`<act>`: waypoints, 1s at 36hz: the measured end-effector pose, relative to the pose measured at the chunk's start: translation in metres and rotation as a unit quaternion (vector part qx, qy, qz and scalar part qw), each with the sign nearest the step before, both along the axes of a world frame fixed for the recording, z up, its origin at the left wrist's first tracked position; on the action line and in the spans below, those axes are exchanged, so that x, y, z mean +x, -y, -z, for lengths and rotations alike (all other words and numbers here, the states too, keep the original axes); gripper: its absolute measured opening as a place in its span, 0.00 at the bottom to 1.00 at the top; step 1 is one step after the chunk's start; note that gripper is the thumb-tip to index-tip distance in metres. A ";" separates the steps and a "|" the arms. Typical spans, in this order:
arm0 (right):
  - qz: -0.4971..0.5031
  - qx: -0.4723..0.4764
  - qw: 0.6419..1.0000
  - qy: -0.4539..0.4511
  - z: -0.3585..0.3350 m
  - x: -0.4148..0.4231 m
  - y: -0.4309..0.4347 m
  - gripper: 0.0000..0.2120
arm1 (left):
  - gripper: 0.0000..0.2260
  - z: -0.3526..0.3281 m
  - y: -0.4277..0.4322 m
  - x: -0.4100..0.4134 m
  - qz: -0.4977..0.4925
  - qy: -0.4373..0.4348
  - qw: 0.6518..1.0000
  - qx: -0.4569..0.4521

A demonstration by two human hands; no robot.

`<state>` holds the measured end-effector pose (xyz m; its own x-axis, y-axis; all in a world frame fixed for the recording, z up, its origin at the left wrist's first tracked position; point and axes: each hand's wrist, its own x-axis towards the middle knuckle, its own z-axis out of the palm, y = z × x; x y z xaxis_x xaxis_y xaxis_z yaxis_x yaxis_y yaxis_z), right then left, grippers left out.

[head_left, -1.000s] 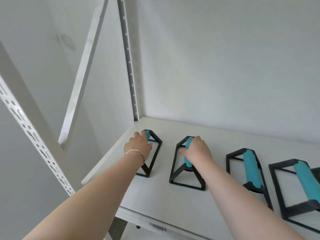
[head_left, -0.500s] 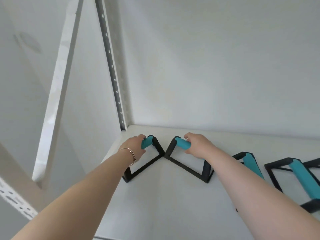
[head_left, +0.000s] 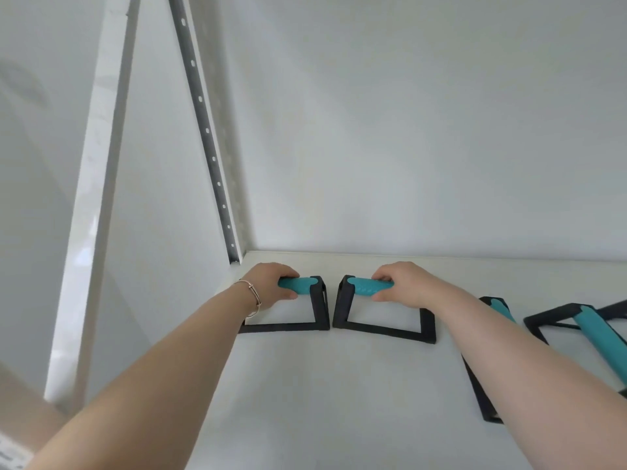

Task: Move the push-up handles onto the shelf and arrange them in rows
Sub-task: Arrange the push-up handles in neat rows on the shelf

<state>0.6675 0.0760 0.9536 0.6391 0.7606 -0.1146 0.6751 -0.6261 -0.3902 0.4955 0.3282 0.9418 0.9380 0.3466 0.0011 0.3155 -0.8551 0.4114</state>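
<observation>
Against the white wall (head_left: 424, 130), a white shelf (head_left: 322, 385) spans the view, bounded at far left by a grey slotted upright (head_left: 207, 130) and, nearer, a white post (head_left: 91, 198). Four push-up handles stand on the shelf, each a black frame with a teal grip. Third handle (head_left: 485, 395), right of centre, is largely hidden behind the right forearm. Fourth handle (head_left: 590, 329), at the right edge, points its grip toward the near right. Right handle (head_left: 380, 317) and left handle (head_left: 298, 310) stand near the far left corner, grips running left to right, inner frame ends just beside each other. Right hand (head_left: 407, 283) wraps its fingers around the right handle's grip; left hand (head_left: 268, 286) wraps its fingers around the left handle's grip. A thin bracelet (head_left: 252, 295) circles the left wrist.
</observation>
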 end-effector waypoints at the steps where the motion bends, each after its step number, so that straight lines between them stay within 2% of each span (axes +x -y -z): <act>1: -0.001 0.004 1.000 -0.003 0.000 0.002 -0.001 0.20 | 0.18 0.000 -0.002 0.001 -0.002 0.004 1.000 -0.009; 7: -0.011 0.011 1.000 0.001 -0.010 0.021 -0.017 0.17 | 0.17 -0.009 -0.018 0.021 -0.022 0.020 0.999 -0.038; 13: -0.008 -0.008 1.000 0.015 -0.012 0.046 -0.038 0.21 | 0.17 -0.016 -0.033 0.053 -0.019 0.011 1.000 -0.005; 19: 0.000 0.004 1.000 0.001 -0.005 0.068 -0.048 0.20 | 0.18 -0.011 -0.048 0.072 -0.017 -0.018 1.000 0.006; 29: 0.001 0.030 0.999 -0.015 0.004 0.087 -0.057 0.20 | 0.18 0.003 -0.060 0.093 -0.008 0.014 1.000 -0.015; 36: -0.003 0.018 1.000 -0.019 0.002 0.097 -0.058 0.25 | 0.18 0.006 -0.066 0.101 0.006 0.017 1.000 -0.008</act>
